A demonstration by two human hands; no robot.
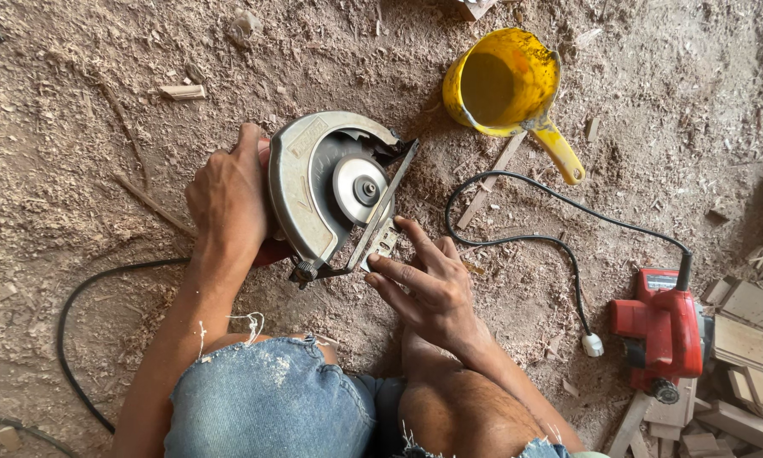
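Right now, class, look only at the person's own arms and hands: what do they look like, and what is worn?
Both arms are bare to the frame edge: no sleeves, gloves, watch or rings show. The left hand and right hand are uncovered, with short nails. The right forearm is hairy. Below them are frayed blue denim shorts, loose white threads hanging from the torn hem.

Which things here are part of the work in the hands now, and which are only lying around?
In hand:
circular saw, gripped by left hand
its base plate, touched by right hand

Lying about:
yellow scoop
red power tool with white plug
wood offcuts
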